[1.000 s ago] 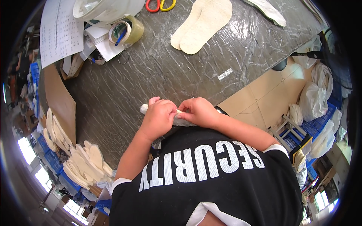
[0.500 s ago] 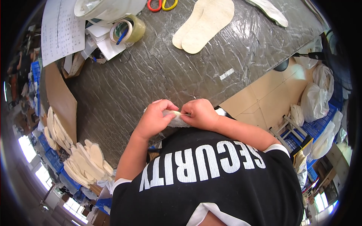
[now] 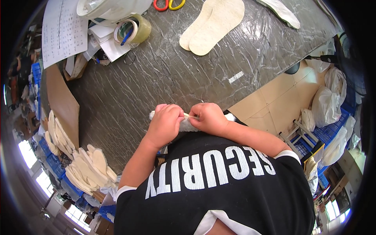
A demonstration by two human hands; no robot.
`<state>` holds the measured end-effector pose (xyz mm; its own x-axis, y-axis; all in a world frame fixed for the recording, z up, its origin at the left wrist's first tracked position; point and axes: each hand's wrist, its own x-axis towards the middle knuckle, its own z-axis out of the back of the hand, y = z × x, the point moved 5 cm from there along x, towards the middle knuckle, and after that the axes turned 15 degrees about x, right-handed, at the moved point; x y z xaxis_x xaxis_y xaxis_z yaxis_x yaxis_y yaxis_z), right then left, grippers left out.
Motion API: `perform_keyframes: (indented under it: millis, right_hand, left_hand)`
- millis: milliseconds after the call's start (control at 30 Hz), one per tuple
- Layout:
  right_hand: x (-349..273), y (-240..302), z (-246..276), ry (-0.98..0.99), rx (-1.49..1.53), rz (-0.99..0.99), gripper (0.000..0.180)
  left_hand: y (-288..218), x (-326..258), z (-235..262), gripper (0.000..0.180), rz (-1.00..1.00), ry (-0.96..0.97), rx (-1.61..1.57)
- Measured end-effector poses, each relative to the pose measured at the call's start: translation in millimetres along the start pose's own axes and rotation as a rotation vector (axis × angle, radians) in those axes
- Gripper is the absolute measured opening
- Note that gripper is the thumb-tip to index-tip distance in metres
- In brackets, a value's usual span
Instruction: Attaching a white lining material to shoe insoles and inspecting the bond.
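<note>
A white fleecy insole [image 3: 185, 126] with a cream edge is between my hands, close against my shirt at the table's near edge. My left hand [image 3: 164, 124] is closed, its thumb and fingers pinching the cream edge. Just beside it, my right hand [image 3: 207, 118] pinches the same edge, fingertips almost touching the left ones. Much of the insole lies hidden behind both hands; its white ends show past them on either side. Farther off, two overlapping cream insoles [image 3: 215, 27] lie flat on the dark table [image 3: 156, 78].
Another white insole [image 3: 280, 12] lies at the far right. Red-and-yellow scissor handles [image 3: 169, 4], a tape roll [image 3: 140, 30], papers [image 3: 64, 33] and a white tub [image 3: 113, 9] are at the far left. Cream insoles [image 3: 90, 168] are piled at left; blue crates [image 3: 333, 129] stand at right.
My left hand has turned over the insole's edge and shifted slightly right, with its fingers now closer together. The right hand has stayed nearly in place, still pinching.
</note>
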<state>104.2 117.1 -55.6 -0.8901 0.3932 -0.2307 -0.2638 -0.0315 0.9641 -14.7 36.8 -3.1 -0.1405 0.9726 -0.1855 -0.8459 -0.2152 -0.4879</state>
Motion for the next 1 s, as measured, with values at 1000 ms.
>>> perform_keyframes:
  millis: [1000]
  right_hand:
    - [5,-11,19,0.056,-0.493,0.483,0.026]
  left_hand:
    - [16,-23,-27,0.012,-0.085,-0.258,0.193]
